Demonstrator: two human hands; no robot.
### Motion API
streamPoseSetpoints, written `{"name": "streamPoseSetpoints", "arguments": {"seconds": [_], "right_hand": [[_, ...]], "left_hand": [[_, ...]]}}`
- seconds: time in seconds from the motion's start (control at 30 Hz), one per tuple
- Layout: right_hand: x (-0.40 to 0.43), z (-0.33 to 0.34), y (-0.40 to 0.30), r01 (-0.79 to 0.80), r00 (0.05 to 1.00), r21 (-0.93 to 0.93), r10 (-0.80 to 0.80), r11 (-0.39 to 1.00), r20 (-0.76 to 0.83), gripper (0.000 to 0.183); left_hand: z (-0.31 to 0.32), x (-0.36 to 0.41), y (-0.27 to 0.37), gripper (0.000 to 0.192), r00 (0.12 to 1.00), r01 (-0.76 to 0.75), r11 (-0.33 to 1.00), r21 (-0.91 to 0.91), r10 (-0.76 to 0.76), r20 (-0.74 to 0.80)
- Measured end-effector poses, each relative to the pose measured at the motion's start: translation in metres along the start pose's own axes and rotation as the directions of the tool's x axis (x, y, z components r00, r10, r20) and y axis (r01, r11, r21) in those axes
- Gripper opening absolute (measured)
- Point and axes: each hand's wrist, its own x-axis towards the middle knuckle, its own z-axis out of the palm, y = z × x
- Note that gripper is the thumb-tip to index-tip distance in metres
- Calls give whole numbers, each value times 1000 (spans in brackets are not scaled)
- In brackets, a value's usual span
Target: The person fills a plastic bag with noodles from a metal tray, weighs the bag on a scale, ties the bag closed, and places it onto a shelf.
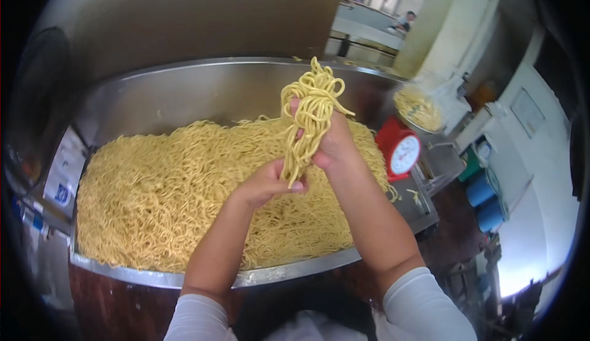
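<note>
A bunch of thick yellow noodles (pixel 311 106) is held up above the heap, with loops standing out at its top. My right hand (pixel 335 140) grips it from the right, its fingers partly hidden behind the strands. Lower down, my left hand (pixel 269 182) has its thumb and fingers around the bottom end of the same bunch. Beneath both hands spreads a deep heap of loose noodles (pixel 175 198). A long metal trough (pixel 184 94) contains the heap, its back wall rising above the noodles.
Right of the trough stands a red dial scale (pixel 385 143); its pan (pixel 426 129) bears noodles and clear plastic. The scale rests beside a metal side surface (pixel 417 202) with noodle scraps. Blue bins (pixel 484 198) stand farther right. A person (pixel 405 20) is in the far background.
</note>
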Motion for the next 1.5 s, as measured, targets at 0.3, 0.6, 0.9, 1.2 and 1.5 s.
{"name": "streamPoseSetpoints", "arguments": {"seconds": [0.3,0.6,0.9,1.2,1.5], "right_hand": [[-45,-118,-46,-25,999,-559,32,829,3,45],[-41,-167,-65,127,949,-377,-2,918,314,38],[-32,-289,-158,196,961,139,-218,971,170,21],[-11,-368,-285,28,963,280,-101,960,250,28],[-2,-346,-470,223,930,40,-225,974,292,33]], "left_hand": [[-24,-10,21,23,888,456,764,456,-355,-294],[139,144,78,13,925,57,657,752,250,-288],[249,280,40,20,803,-119,208,971,595,-29],[218,401,13,54,861,-2,983,185,96,-499],[238,616,-5,35,781,-510,531,676,615,106]]}}
